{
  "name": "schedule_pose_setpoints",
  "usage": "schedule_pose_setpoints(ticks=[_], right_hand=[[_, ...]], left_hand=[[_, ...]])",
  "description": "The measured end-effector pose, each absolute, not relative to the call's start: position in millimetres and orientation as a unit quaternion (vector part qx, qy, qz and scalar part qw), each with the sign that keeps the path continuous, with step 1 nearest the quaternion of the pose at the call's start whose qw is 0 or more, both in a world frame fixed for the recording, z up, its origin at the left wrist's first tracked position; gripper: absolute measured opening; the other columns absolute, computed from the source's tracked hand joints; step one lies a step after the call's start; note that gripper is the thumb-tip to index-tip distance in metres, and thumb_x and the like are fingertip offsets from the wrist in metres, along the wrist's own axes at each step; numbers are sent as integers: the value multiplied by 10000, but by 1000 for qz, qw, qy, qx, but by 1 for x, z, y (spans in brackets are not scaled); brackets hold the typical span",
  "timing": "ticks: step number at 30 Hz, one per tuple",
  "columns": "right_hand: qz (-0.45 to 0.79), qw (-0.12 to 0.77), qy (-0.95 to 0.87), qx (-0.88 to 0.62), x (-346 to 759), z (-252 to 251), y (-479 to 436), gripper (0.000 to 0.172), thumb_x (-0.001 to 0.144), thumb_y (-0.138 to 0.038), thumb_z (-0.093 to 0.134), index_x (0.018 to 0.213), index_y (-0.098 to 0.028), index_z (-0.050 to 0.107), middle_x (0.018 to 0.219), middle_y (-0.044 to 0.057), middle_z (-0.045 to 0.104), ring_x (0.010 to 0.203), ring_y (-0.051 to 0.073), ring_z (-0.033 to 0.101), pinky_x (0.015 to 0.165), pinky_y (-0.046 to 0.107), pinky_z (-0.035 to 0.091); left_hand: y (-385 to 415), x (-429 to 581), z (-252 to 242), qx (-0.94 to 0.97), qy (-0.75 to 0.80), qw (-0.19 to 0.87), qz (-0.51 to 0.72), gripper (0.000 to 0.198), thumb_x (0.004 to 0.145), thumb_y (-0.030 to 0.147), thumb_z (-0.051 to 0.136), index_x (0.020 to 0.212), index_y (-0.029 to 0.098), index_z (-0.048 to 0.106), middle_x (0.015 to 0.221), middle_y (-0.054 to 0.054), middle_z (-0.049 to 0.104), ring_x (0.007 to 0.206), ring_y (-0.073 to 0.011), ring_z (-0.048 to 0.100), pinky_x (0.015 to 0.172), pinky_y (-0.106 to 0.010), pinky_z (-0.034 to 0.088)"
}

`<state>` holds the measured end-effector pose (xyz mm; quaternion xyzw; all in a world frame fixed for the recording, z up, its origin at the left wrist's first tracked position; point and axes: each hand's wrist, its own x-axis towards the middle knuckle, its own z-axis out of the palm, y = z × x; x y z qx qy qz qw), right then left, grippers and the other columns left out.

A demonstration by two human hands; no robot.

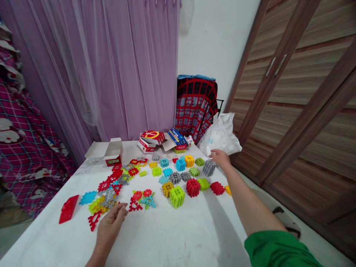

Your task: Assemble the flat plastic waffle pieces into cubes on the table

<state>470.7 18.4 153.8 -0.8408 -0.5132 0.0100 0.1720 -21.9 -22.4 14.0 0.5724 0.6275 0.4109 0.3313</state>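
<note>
My left hand [112, 219] is low over the near left of the table, its fingers curled together with nothing visible in them. Beside it are red triangular lattice pieces [135, 205] and a blue piece [149, 201]. My right hand [220, 158] reaches to the table's right edge, fingers stretched out just above a stack of grey gear-edged tiles [209, 168]. I cannot tell whether they touch it. Nearby stand stacks of similar toothed tiles in red [193, 187], green [177, 196], yellow [189, 161] and blue [180, 164].
Mixed loose tiles [107, 196] spread over the table's left side, near a red plastic piece [68, 209]. An open box [113, 152] and printed cartons [151, 139] stand at the back. A white plastic bag [222, 135] is beyond my right hand; a wooden wardrobe [289, 92] stands right.
</note>
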Motion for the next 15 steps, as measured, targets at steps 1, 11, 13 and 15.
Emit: schedule_pose_setpoints(ticks=[1,11,13,15], right_hand=[[23,199,-515,-833,455,140,15,448,916,-281,392,1302,-164,588,1007,78,758,812,182,726,747,296,559],[178,343,-708,-591,252,83,1,289,858,-297,485,984,-249,740,888,17,763,846,200,700,789,305,518],[170,297,-746,-571,223,85,3,266,855,-279,511,978,-273,748,946,9,766,896,196,695,819,293,499],[170,262,-764,-565,199,85,9,257,852,-259,525,972,-278,752,981,8,764,919,190,689,830,277,488]], left_hand=[[-22,-22,13,575,629,326,409,526,652,677,566,892,239,730,685,-15,742,621,-216,686,599,-303,538],[-26,-18,4,580,600,309,457,462,747,639,531,862,238,729,661,-6,710,624,-197,666,588,-299,528],[-26,-17,3,570,597,316,467,495,750,660,517,858,227,731,654,-10,704,594,-188,654,572,-296,527],[-27,-16,2,558,594,318,485,527,761,678,498,841,212,731,634,-11,690,540,-170,626,544,-290,516]])
